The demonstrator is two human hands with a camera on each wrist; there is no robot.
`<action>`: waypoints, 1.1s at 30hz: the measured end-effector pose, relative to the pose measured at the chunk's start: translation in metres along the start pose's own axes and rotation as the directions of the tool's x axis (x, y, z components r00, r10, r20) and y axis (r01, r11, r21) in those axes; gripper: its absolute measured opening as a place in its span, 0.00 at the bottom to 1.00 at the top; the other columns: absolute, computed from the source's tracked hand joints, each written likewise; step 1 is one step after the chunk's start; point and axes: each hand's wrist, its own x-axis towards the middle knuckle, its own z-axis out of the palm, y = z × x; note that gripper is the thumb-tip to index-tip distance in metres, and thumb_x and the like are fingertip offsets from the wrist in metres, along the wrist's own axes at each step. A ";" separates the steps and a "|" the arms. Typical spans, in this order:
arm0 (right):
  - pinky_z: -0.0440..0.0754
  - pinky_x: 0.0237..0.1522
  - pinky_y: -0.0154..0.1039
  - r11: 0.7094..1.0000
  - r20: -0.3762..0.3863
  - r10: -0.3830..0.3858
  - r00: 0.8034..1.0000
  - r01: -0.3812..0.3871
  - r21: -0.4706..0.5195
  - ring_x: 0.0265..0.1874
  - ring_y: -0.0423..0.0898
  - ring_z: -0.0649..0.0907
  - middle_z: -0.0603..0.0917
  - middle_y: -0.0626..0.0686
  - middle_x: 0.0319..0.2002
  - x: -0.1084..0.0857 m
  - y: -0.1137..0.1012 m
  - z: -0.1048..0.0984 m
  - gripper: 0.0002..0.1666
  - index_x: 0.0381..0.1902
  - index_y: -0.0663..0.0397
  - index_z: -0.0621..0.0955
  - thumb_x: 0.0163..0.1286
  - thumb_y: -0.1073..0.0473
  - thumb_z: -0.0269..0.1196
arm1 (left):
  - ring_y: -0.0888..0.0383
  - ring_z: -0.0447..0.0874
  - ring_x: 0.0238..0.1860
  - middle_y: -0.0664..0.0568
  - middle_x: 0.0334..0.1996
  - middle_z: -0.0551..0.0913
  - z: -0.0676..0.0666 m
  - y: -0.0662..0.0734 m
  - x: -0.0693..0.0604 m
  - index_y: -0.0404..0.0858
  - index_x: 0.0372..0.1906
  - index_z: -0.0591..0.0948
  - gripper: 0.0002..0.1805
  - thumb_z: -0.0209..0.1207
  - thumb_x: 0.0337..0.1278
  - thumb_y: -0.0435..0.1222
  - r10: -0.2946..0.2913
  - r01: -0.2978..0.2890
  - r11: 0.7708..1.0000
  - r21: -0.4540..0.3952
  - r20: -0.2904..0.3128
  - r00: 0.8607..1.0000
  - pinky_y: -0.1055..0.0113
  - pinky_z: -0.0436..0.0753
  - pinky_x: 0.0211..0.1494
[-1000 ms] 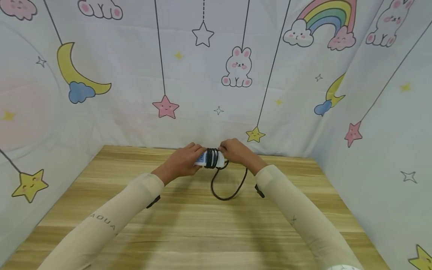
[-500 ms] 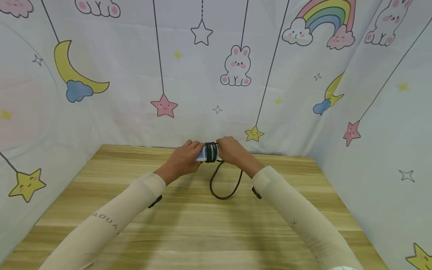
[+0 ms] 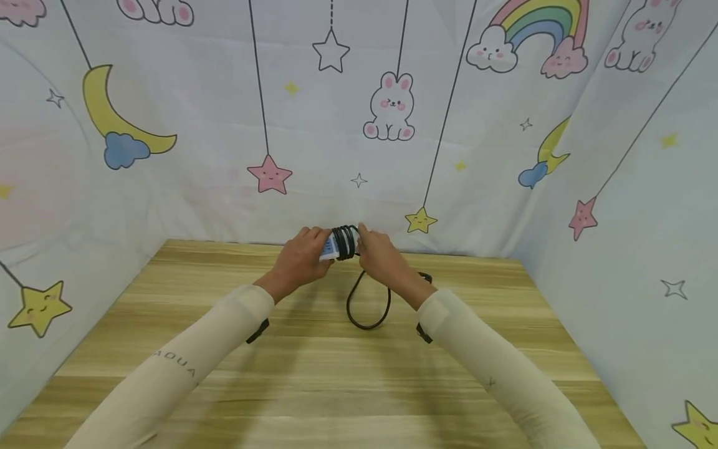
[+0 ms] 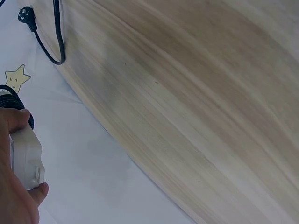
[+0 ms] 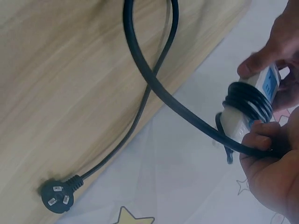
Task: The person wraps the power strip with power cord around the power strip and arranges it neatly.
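Observation:
Near the table's far edge, my left hand grips one end of a white power strip with blue socket faces. Several turns of black cord are wound around its middle. My right hand holds the cord in curled fingers, close to the strip's other end. From that hand a length of cord hangs in a loop on or over the table. Its three-pin plug lies by the table edge in the right wrist view. The left wrist view also has the plug, with the strip's white end beside my thumb.
The wood-grain table extends toward me from the hands. White cloth printed with stars, rabbits and moons hangs behind the far edge and along both sides.
Both hands and the power strip have risen slightly and shifted left, and the strip has tilted. My right hand has turned around the cord; the plug now shows beyond my right wrist.

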 end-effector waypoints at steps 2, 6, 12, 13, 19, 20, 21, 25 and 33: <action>0.90 0.47 0.48 1.000 -0.010 0.000 1.000 0.000 0.007 0.42 0.54 0.91 0.91 0.65 0.50 -0.002 -0.001 0.003 0.37 0.87 0.76 0.58 0.90 0.66 0.54 | 0.38 0.89 0.55 0.34 0.60 0.89 0.000 0.000 0.001 0.25 0.71 0.80 0.35 0.79 0.65 0.37 -0.013 0.013 1.000 -0.014 -0.013 1.000 0.47 0.94 0.55; 0.91 0.50 0.50 1.000 -0.011 -0.006 1.000 0.006 0.028 0.44 0.55 0.91 0.91 0.64 0.49 -0.008 -0.002 0.010 0.41 0.89 0.76 0.53 0.88 0.69 0.55 | 0.37 0.89 0.54 0.33 0.59 0.89 -0.001 -0.001 0.003 0.25 0.71 0.80 0.35 0.78 0.66 0.38 -0.037 0.036 0.998 -0.051 -0.020 0.999 0.47 0.93 0.55; 0.91 0.52 0.51 0.997 0.013 -0.034 0.999 0.033 0.076 0.49 0.56 0.93 0.92 0.63 0.51 -0.020 -0.002 0.022 0.40 0.89 0.76 0.52 0.89 0.69 0.54 | 0.36 0.89 0.52 0.31 0.59 0.89 -0.004 -0.006 0.005 0.25 0.71 0.80 0.36 0.79 0.63 0.38 -0.130 0.125 0.986 -0.108 -0.037 0.991 0.44 0.91 0.54; 0.91 0.53 0.51 0.997 0.017 -0.039 0.999 0.037 0.074 0.49 0.56 0.93 0.92 0.63 0.52 -0.022 -0.001 0.024 0.40 0.89 0.76 0.53 0.89 0.69 0.54 | 0.36 0.90 0.52 0.31 0.59 0.89 -0.004 -0.007 0.006 0.25 0.71 0.80 0.36 0.79 0.63 0.38 -0.145 0.140 0.983 -0.121 -0.039 0.989 0.44 0.91 0.54; 0.91 0.60 0.54 0.997 0.019 -0.045 0.999 0.043 0.070 0.56 0.58 0.92 0.92 0.66 0.59 -0.032 0.010 0.035 0.40 0.88 0.76 0.55 0.87 0.70 0.55 | 0.36 0.90 0.53 0.30 0.58 0.89 -0.009 -0.009 0.008 0.25 0.70 0.80 0.37 0.80 0.63 0.39 -0.195 0.181 0.963 -0.201 -0.057 0.979 0.41 0.90 0.55; 0.91 0.61 0.55 0.996 0.014 -0.041 0.999 0.040 0.073 0.56 0.58 0.92 0.91 0.65 0.59 -0.033 0.013 0.036 0.40 0.88 0.76 0.56 0.86 0.71 0.55 | 0.36 0.90 0.53 0.30 0.58 0.89 -0.009 -0.009 0.008 0.25 0.70 0.80 0.37 0.80 0.63 0.39 -0.198 0.183 0.961 -0.210 -0.055 0.979 0.41 0.90 0.55; 0.90 0.62 0.54 0.997 0.008 -0.039 0.999 0.038 0.069 0.56 0.57 0.92 0.92 0.64 0.59 -0.033 0.015 0.037 0.40 0.88 0.76 0.56 0.86 0.71 0.55 | 0.36 0.90 0.53 0.30 0.58 0.89 -0.008 -0.009 0.008 0.25 0.71 0.80 0.37 0.80 0.63 0.39 -0.200 0.185 0.959 -0.216 -0.052 0.978 0.41 0.90 0.55; 0.89 0.59 0.55 0.994 0.014 -0.034 0.999 0.032 0.108 0.46 0.55 0.90 0.92 0.64 0.50 -0.034 0.025 0.039 0.38 0.89 0.74 0.55 0.86 0.72 0.49 | 0.36 0.90 0.53 0.30 0.60 0.89 -0.006 -0.008 0.007 0.26 0.72 0.80 0.37 0.79 0.64 0.40 -0.215 0.200 0.947 -0.250 -0.033 0.976 0.42 0.90 0.55; 0.80 0.50 0.49 0.966 0.061 -0.008 0.998 -0.008 0.258 0.38 0.49 0.83 0.92 0.67 0.50 -0.034 0.037 0.038 0.35 0.90 0.67 0.57 0.90 0.69 0.44 | 0.38 0.90 0.54 0.32 0.61 0.89 -0.005 -0.005 0.005 0.28 0.73 0.79 0.38 0.79 0.65 0.41 -0.222 0.211 0.929 -0.302 -0.001 0.975 0.43 0.91 0.55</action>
